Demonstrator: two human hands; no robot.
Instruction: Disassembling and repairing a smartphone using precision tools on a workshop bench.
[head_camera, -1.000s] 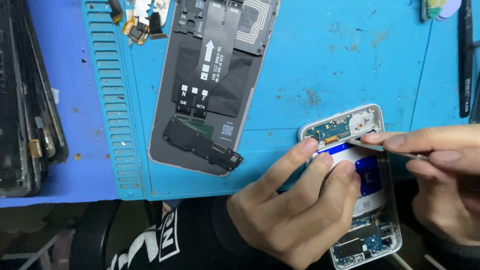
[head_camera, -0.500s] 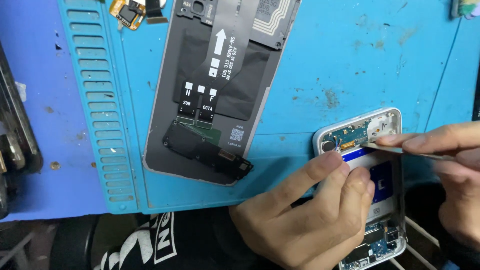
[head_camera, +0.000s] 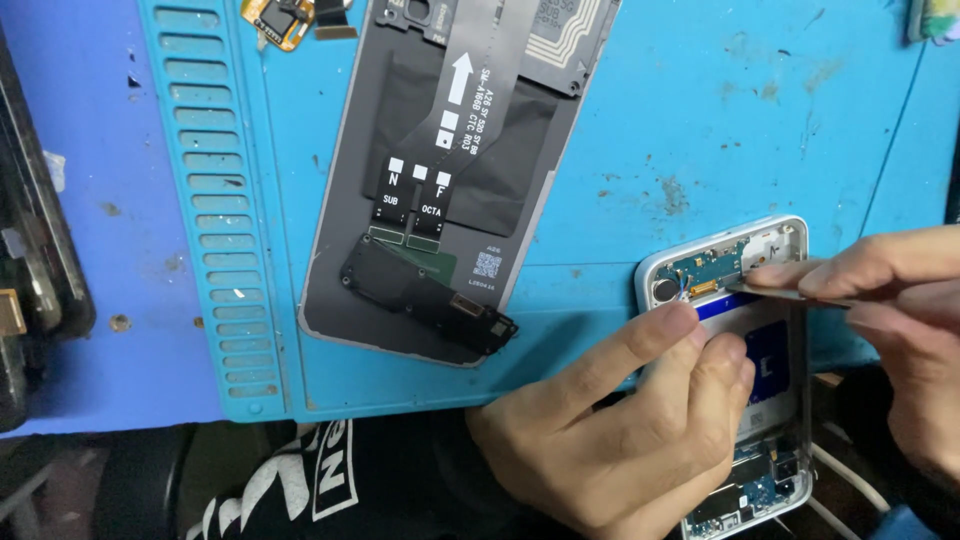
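— Phone (head_camera: 770, 350) with the white frame, opened, where does it lie?

— At about 4 o'clock of the view, half over the near edge of the blue mat (head_camera: 700, 120). Its small circuit board (head_camera: 710, 268) shows at the upper end.

— What does the left hand (head_camera: 620, 430) do?

— It grips the phone from 7 o'clock. The fingers are bent around the body, and the forefinger tip (head_camera: 680, 322) presses just under the circuit board.

— And the right hand (head_camera: 890, 330)?

— It comes in from 3 o'clock. Thumb and forefinger are pinched on thin metal tweezers (head_camera: 775, 291), and the tip touches the board at its right side.

— What else is on the mat?

— A second opened phone (head_camera: 450, 180), grey and black inside, lies at 11 o'clock, well apart from the hands. A small orange part (head_camera: 280, 18) is at the top edge. Dark phones (head_camera: 30, 250) are stacked at 9 o'clock.
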